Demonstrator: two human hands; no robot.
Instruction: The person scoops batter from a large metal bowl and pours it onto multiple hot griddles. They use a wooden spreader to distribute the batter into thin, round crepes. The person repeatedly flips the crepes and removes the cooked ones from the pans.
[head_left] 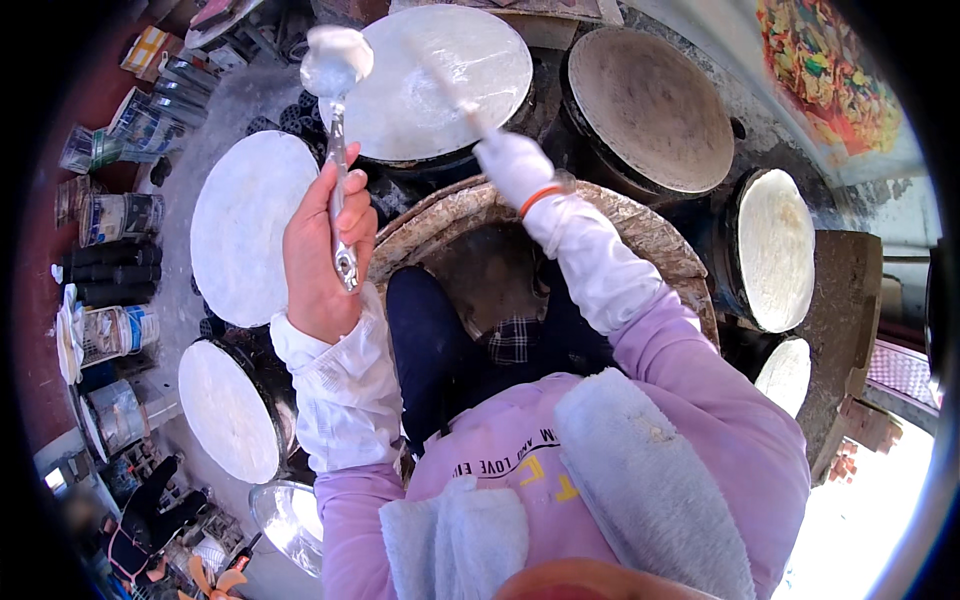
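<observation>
My left hand is bare and wrapped round the handle of a metal ladle. The ladle stands upright, its bowl coated with white batter, over the left edge of a large round griddle. A thin white layer covers that griddle. My right hand, in a white glove with an orange band at the wrist, is closed round a thin stick-like tool. Motion smears this tool, which reaches over the white layer; its far end cannot be made out.
White-covered round griddles stand at left, lower left and right. A brown griddle has no white layer. A curved, crusted rim surrounds my legs. Buckets line the far left; another person is at lower left.
</observation>
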